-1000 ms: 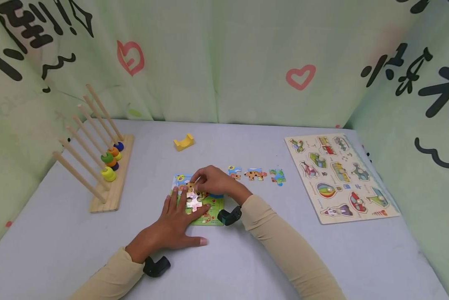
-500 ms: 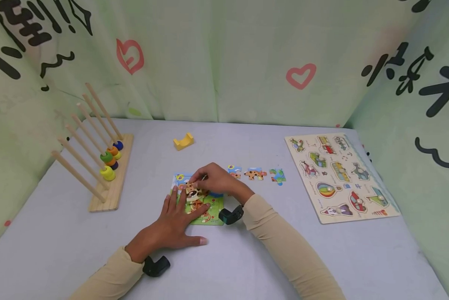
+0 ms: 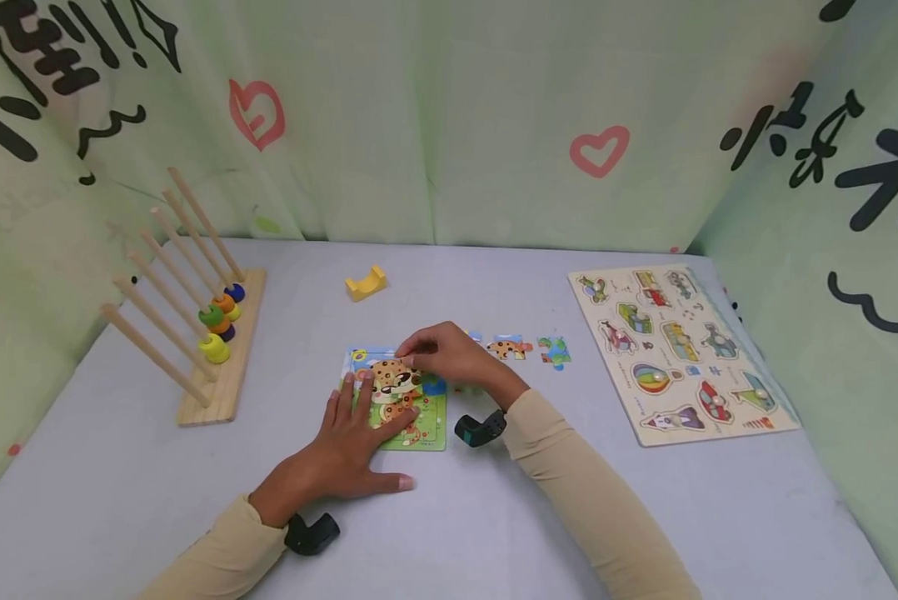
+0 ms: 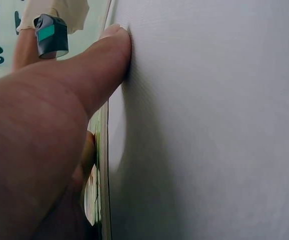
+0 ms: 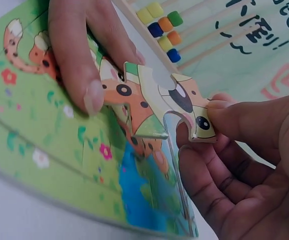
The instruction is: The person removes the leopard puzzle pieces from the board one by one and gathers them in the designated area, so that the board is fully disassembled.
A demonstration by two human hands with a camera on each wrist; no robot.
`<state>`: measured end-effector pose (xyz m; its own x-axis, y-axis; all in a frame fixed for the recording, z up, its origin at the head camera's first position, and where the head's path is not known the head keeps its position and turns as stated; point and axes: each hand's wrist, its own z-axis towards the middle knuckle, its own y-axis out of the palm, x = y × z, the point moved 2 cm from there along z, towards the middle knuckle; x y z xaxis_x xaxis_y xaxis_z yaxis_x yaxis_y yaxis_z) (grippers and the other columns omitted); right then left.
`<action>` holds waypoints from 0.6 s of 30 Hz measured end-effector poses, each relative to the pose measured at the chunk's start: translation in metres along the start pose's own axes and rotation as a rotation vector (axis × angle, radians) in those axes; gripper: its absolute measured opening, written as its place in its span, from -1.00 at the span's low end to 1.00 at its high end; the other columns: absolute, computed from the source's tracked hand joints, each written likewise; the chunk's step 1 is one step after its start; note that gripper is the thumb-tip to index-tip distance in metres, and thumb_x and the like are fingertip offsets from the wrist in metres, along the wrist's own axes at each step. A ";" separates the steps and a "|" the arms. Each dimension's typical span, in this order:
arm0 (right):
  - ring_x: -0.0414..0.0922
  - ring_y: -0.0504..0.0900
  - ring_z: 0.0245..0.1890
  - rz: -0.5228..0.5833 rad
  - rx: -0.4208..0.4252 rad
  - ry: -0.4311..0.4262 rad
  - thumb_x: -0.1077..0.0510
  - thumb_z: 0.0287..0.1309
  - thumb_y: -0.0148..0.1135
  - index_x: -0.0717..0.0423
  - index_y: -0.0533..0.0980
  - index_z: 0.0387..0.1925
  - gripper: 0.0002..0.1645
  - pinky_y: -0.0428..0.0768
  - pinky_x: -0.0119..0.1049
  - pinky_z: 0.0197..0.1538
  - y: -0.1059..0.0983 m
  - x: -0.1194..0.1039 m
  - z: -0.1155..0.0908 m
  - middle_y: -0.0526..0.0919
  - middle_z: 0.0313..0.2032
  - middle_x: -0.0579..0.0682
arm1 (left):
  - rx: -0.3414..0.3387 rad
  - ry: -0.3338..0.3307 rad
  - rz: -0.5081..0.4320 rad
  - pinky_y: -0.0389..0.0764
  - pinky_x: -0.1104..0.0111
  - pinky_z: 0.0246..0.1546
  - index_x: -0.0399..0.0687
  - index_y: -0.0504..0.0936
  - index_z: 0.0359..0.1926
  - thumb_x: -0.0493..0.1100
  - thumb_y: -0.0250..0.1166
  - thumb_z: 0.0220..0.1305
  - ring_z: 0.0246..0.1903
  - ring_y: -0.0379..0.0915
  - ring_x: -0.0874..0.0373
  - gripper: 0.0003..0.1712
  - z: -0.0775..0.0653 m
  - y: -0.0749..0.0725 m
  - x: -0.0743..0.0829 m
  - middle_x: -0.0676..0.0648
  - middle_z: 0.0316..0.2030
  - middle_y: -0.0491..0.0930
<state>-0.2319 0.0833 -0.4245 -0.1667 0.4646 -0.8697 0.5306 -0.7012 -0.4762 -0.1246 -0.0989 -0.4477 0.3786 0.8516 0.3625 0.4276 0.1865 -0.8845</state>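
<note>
- Piece (image 5: 173, 102) was tilted over puzzle (image 3: 430, 429), edge pinched betw. thumb & fingers of R hand (image 3: 455, 354).
- Prob. light, stiff, a bit slick; thin tabs might chip, so edge hold seemed best.
- L hand (image 3: 354, 450) lay flat on puzzle, fingers apart, poss. in way.
- Loose pcs (image 3: 554, 353) lay near R hand; rack (image 3: 227, 393) well apart, to L.

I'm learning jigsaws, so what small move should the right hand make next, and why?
Probably ease the puzzle piece down flat onto the puzzle board: the right hand pinches it by one edge, tilted over the board, while the left hand has fingers resting there.
</note>
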 end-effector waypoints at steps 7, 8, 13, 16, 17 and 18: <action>-0.13 0.61 -0.23 0.024 0.045 0.019 0.23 0.34 0.18 0.14 0.65 -0.08 -0.80 0.58 -0.27 -0.13 -0.014 0.010 -0.009 0.68 -0.18 -0.05 | 0.010 0.008 0.008 -0.40 -0.22 0.30 0.43 0.15 0.48 0.57 0.21 -0.01 0.39 -0.74 -0.36 0.04 0.001 0.001 0.000 -0.37 0.47 -0.47; -0.13 0.61 -0.23 0.024 0.048 0.022 0.22 0.34 0.18 0.14 0.65 -0.08 -0.80 0.58 -0.26 -0.13 -0.016 0.010 -0.010 0.68 -0.17 -0.05 | 0.011 0.010 0.008 -0.40 -0.21 0.30 0.43 0.15 0.48 0.57 0.21 -0.01 0.39 -0.74 -0.36 0.04 0.001 0.001 -0.001 -0.37 0.47 -0.48; -0.09 0.64 -0.28 0.071 0.039 0.035 0.25 0.36 0.15 0.22 0.62 -0.04 -0.77 0.63 -0.22 -0.18 -0.024 0.013 -0.017 0.66 -0.16 0.02 | 0.011 0.012 0.009 -0.41 -0.21 0.30 0.43 0.15 0.48 0.58 0.20 0.00 0.39 -0.75 -0.35 0.04 0.001 0.002 -0.001 -0.37 0.47 -0.50; -0.06 0.65 -0.30 0.114 0.032 0.039 0.27 0.35 0.14 0.28 0.60 -0.03 -0.76 0.64 -0.18 -0.19 -0.030 0.014 -0.022 0.65 -0.16 0.07 | 0.010 0.008 0.012 -0.41 -0.21 0.30 0.44 0.14 0.48 0.58 0.20 -0.01 0.39 -0.75 -0.35 0.05 0.001 0.002 -0.001 -0.36 0.47 -0.51; -0.05 0.65 -0.30 0.123 0.034 0.043 0.28 0.35 0.14 0.29 0.60 -0.03 -0.76 0.65 -0.18 -0.19 -0.032 0.015 -0.023 0.64 -0.16 0.08 | 0.009 0.007 0.013 -0.41 -0.21 0.30 0.44 0.14 0.48 0.58 0.20 -0.01 0.39 -0.75 -0.35 0.05 0.001 0.002 -0.001 -0.36 0.47 -0.51; -0.05 0.65 -0.31 0.132 0.035 0.048 0.29 0.35 0.13 0.30 0.60 -0.04 -0.76 0.65 -0.17 -0.20 -0.033 0.016 -0.025 0.64 -0.16 0.09 | 0.010 0.006 0.013 -0.41 -0.21 0.30 0.43 0.14 0.48 0.58 0.21 -0.01 0.39 -0.75 -0.35 0.05 0.001 0.002 -0.001 -0.36 0.47 -0.50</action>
<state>-0.2315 0.1277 -0.4192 -0.0565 0.3918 -0.9183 0.5157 -0.7761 -0.3629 -0.1251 -0.0993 -0.4504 0.3892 0.8509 0.3529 0.4148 0.1802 -0.8919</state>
